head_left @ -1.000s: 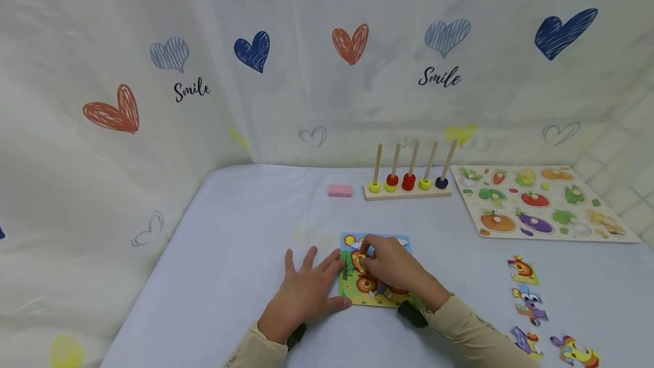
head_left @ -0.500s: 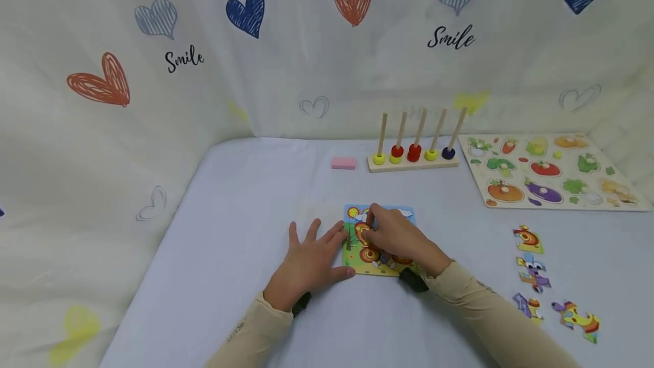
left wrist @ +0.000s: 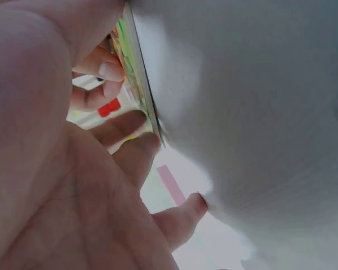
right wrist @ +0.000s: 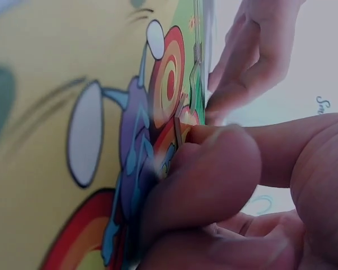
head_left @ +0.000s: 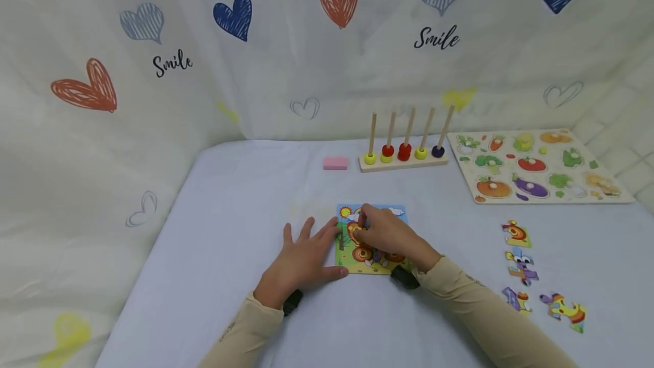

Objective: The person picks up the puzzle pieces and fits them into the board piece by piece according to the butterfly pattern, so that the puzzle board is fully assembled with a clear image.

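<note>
One puzzle [head_left: 344,264] lies at the lower centre of the frame; the left hand [head_left: 302,260], spread, touches its left edge, and the right hand [head_left: 389,234], above it, pinches one piece [right wrist: 168,143]. Lower right: four loose pieces [head_left: 522,267]. Beyond: one block [head_left: 335,163], one five-peg abacus [head_left: 403,165], one vegetable board [head_left: 554,155].

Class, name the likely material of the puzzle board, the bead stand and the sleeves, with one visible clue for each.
Puzzle board: probably wood or fibreboard, with a printed face; its edge looks thin, straight and stiff.
Bead stand: likely bare wood, matte, from its pale tan colour; its beads could be painted wood or plastic.
Sleeves: matte fabric, by the soft folds.
</note>
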A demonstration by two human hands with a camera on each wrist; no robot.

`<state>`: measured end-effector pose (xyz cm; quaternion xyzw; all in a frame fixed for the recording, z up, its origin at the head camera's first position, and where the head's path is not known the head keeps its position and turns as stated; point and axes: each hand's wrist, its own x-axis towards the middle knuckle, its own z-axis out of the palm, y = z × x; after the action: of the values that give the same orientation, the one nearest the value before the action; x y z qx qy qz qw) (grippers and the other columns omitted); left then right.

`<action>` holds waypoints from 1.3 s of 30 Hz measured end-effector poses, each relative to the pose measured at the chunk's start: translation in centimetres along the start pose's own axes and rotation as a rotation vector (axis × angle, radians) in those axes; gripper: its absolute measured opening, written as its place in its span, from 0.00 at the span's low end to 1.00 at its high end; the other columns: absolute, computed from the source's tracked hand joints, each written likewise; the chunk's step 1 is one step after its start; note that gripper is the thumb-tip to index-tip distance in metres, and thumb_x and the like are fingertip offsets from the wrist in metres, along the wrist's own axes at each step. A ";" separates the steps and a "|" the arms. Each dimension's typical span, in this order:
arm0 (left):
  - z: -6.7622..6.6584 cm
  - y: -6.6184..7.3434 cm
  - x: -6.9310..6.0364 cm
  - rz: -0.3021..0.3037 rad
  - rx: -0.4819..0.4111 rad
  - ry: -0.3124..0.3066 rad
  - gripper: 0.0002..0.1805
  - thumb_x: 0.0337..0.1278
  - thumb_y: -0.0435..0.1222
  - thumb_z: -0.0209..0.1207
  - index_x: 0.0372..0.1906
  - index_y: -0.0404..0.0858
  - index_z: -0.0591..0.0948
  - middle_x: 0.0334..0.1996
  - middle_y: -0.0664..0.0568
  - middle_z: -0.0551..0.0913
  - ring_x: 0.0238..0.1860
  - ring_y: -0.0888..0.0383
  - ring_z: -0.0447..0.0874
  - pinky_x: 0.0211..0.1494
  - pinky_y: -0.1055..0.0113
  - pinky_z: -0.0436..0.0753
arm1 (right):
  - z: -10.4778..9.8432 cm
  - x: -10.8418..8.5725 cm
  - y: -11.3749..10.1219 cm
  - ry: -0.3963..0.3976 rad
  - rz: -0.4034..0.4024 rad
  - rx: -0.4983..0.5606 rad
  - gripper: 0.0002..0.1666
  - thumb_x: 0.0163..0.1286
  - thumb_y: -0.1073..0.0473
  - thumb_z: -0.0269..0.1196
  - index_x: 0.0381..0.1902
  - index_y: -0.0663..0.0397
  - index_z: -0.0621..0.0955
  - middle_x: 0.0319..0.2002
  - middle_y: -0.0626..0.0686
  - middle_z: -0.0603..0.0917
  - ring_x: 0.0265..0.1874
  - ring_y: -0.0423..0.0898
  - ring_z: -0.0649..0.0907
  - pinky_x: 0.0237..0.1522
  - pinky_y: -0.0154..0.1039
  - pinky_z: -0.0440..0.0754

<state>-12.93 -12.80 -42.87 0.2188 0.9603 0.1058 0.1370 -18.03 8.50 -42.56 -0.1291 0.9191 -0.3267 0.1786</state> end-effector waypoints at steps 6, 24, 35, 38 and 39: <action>-0.3 0.1 0.3 0.010 0.010 0.014 0.46 0.68 0.62 0.67 0.84 0.54 0.64 0.85 0.59 0.57 0.83 0.35 0.51 0.73 0.19 0.48 | -0.2 0.0 0.3 0.024 -0.028 0.036 0.11 0.75 0.61 0.68 0.37 0.56 0.75 0.26 0.53 0.80 0.14 0.43 0.78 0.17 0.32 0.73; -1.4 0.0 1.3 0.034 -0.014 -0.068 0.45 0.61 0.62 0.72 0.80 0.52 0.71 0.85 0.59 0.58 0.84 0.38 0.49 0.75 0.21 0.46 | -1.6 -1.7 1.2 0.034 -0.085 0.061 0.06 0.76 0.65 0.64 0.35 0.55 0.80 0.25 0.50 0.80 0.15 0.42 0.78 0.20 0.36 0.75; -1.8 -0.9 1.6 0.046 -0.061 -0.081 0.43 0.59 0.58 0.75 0.76 0.50 0.73 0.86 0.57 0.56 0.85 0.37 0.45 0.76 0.23 0.43 | -5.8 -6.7 5.1 0.121 -0.129 0.086 0.05 0.80 0.62 0.64 0.47 0.59 0.83 0.34 0.52 0.85 0.28 0.46 0.83 0.29 0.39 0.82; -1.7 -0.9 2.0 0.062 -0.068 -0.086 0.44 0.59 0.59 0.74 0.77 0.50 0.72 0.86 0.57 0.55 0.85 0.37 0.44 0.77 0.23 0.42 | -7.0 -8.3 6.2 0.158 -0.110 0.068 0.06 0.80 0.62 0.65 0.49 0.59 0.84 0.34 0.51 0.85 0.30 0.46 0.83 0.31 0.39 0.82; -1.7 -0.8 2.2 0.069 -0.074 -0.088 0.45 0.59 0.59 0.74 0.77 0.50 0.72 0.86 0.56 0.55 0.85 0.37 0.44 0.77 0.23 0.41 | -7.3 -8.8 6.5 0.172 -0.108 0.063 0.06 0.80 0.62 0.65 0.49 0.59 0.84 0.34 0.51 0.85 0.31 0.46 0.83 0.31 0.38 0.82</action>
<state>-15.64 -12.77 -41.99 0.2508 0.9407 0.1364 0.1832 -13.87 20.59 -39.36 -0.1443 0.9120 -0.3743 0.0853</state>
